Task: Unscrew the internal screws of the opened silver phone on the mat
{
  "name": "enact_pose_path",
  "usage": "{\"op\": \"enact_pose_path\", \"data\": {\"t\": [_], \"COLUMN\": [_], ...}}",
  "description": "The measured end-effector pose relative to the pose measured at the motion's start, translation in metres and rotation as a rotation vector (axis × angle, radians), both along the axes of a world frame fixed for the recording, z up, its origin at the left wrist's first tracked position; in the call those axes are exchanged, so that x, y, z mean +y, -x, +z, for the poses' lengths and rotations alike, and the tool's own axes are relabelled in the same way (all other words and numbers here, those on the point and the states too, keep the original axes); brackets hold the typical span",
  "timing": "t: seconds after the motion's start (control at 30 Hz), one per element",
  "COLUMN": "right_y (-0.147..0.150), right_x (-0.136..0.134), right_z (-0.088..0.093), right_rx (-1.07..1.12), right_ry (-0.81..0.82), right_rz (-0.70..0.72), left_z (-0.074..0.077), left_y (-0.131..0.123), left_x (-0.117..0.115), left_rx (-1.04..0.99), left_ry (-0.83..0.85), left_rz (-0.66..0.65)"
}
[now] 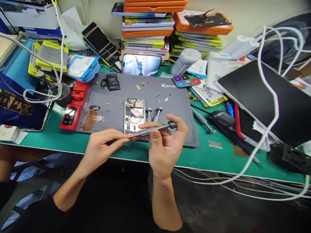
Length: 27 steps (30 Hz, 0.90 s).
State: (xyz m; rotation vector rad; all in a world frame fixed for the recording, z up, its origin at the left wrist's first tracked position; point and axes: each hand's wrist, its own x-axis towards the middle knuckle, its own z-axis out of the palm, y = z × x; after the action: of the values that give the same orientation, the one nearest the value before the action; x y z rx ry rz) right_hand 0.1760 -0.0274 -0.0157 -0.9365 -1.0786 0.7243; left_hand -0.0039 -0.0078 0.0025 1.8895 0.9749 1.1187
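Clearly, the left hand (104,144) and the right hand (165,142) are meeting at the near edge of a grey mat (115,118)
The right is clasping one screwdriver (159,128), the left pinching a small part (130,138), too blurred to identify, at its tip; just beyond, one opened phone (129,122) is lying on the mat, its shell holding circuitry (131,105) and a round coil (136,116); two more screwdrivers (157,114) are resting beside it; farther out, the mat is showing "WKTO", the rest partly covered, one lit phone (141,64) is leaning behind, and a yellow-edged case (52,55) is reading "BATTERY"
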Motion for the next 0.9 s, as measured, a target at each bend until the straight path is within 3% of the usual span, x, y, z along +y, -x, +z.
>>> {"op": "enact_pose_path", "data": {"t": [0.9], "right_y": [0.0017], "right_x": [0.0005], "right_z": [0.0012], "right_rx": [-0.071], "right_ry": [-0.086], "right_rz": [0.024], "left_z": [0.0017], "left_y": [-0.0019], "left_x": [0.0001], "left_rx": [0.039], "left_ry": [-0.016], "left_rz": [0.001]}}
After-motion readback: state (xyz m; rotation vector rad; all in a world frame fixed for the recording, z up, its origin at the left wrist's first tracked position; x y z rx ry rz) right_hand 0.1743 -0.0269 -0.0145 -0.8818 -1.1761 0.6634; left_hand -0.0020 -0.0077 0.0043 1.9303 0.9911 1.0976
